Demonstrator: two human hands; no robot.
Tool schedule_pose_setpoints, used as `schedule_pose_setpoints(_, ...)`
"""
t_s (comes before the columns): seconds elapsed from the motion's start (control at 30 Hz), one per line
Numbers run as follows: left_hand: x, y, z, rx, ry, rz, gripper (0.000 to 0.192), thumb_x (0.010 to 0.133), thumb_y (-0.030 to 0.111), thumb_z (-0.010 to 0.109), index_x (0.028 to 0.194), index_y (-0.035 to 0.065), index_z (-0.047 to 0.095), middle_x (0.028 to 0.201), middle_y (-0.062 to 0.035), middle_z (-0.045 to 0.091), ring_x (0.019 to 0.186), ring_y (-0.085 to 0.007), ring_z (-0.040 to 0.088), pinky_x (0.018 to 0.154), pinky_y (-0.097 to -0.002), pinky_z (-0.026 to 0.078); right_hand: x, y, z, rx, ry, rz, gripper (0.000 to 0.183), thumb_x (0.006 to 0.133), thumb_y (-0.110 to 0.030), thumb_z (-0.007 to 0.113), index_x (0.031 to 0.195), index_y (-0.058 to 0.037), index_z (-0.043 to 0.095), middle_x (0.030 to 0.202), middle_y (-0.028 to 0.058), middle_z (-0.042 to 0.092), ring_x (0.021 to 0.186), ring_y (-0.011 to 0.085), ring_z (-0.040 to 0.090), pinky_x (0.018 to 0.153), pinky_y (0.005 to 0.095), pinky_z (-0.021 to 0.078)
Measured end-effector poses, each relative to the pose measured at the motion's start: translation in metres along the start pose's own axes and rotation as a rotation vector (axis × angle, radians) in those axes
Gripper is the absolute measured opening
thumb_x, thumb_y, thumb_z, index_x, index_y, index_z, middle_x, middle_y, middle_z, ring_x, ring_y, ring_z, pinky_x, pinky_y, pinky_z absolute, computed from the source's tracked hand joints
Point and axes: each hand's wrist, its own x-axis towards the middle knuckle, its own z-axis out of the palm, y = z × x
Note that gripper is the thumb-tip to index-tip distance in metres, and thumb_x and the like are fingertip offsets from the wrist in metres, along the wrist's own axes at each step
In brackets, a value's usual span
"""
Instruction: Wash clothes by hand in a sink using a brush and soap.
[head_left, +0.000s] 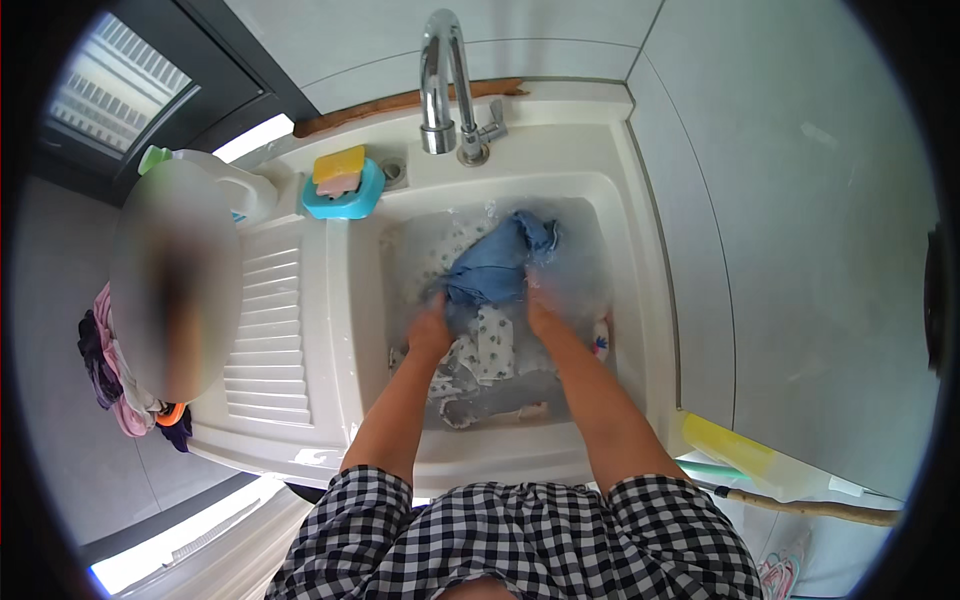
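Note:
Both of my hands are in the cloudy water of a white laundry sink (660, 322). My left hand (430, 322) is at the lower left edge of a blue cloth garment (487, 266), its fingers partly under water. At the garment's right side is my right hand (541, 300), blurred and partly submerged; its grip is hidden. The blue garment lies bunched, partly above the surface. Nearer to me, a white cloth with a grey print (495, 345) floats between my forearms. Other pale cloth (469, 412) lies in the water near the front wall.
A chrome faucet (442, 82) arches over the sink's back edge. On the left stand a blue soap dish (352, 199) with yellow and pink soap bars (340, 165), a white plastic jug (251, 191) and a ribbed washboard (266, 337). Clothes (112, 360) hang at the far left.

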Motion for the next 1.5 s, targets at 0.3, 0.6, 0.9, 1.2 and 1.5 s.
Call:
schedule_pose_setpoints(0.3, -0.056, 0.024, -0.160, -1.058, -0.107, 0.084, 0.020, 0.078, 0.013, 0.069, 0.091, -0.0019, 0.068, 0.077, -0.0068, 0.064, 0.068, -0.0148, 0.060, 0.064, -0.0295, 0.048, -0.032, -0.012, -0.119, -0.096, -0.014, -0.041, 0.058, 0.083, -0.015, 0.064, 0.137, -0.0084, 0.041, 0.133, 0.0208, 0.049, 0.119, 0.0388, 0.049, 0.099, 0.0448, 0.0413)
schedule_pose_setpoints(0.6, -0.159, 0.113, -0.302, -1.504, 0.076, 0.421, 0.021, 0.081, 0.013, 0.067, 0.092, -0.0046, 0.064, 0.079, -0.0061, 0.064, 0.066, -0.0120, 0.059, 0.058, -0.0272, 0.049, -0.107, -0.197, -0.167, 0.874, 0.158, -0.558, 0.056, 0.078, -0.011, 0.071, 0.129, -0.0061, 0.049, 0.117, 0.0141, 0.057, 0.106, 0.0267, 0.057, 0.092, 0.0348, 0.0455)
schedule_pose_setpoints(0.9, -0.142, 0.034, -0.320, -0.340, 0.382, 0.465, 0.089, 0.061, 0.034, 0.090, 0.130, 0.0006, 0.045, 0.103, -0.0197, 0.065, 0.098, -0.0281, 0.066, 0.085, -0.0364, 0.052, -0.072, -0.189, -0.233, 0.474, 0.462, -0.721, 0.034, 0.072, 0.008, 0.054, 0.100, -0.0057, 0.066, 0.099, 0.0117, 0.063, 0.093, 0.0263, 0.063, 0.079, 0.0325, 0.0494)
schedule_pose_setpoints(1.2, -0.023, -0.012, -0.050, -0.215, 0.408, 0.107, 0.063, 0.070, 0.001, 0.064, 0.128, 0.0124, 0.046, 0.116, -0.0215, 0.055, 0.104, -0.0416, 0.057, 0.086, -0.0486, 0.048, -0.035, -0.056, -0.015, -0.069, 0.266, -0.332, 0.046, 0.078, -0.005, 0.057, 0.124, -0.0128, 0.056, 0.110, 0.0166, 0.062, 0.105, 0.0355, 0.058, 0.092, 0.0425, 0.0449)
schedule_pose_setpoints(1.5, -0.005, -0.030, 0.008, -0.113, 0.141, 0.105, 0.053, 0.077, 0.006, 0.060, 0.129, 0.0183, 0.054, 0.125, -0.0199, 0.048, 0.105, -0.0422, 0.055, 0.092, -0.0477, 0.048, 0.020, -0.014, 0.009, -0.333, -0.468, 0.076, 0.027, 0.084, -0.015, 0.057, 0.108, -0.0064, 0.064, 0.118, 0.0180, 0.060, 0.108, 0.0376, 0.057, 0.089, 0.0469, 0.0479)
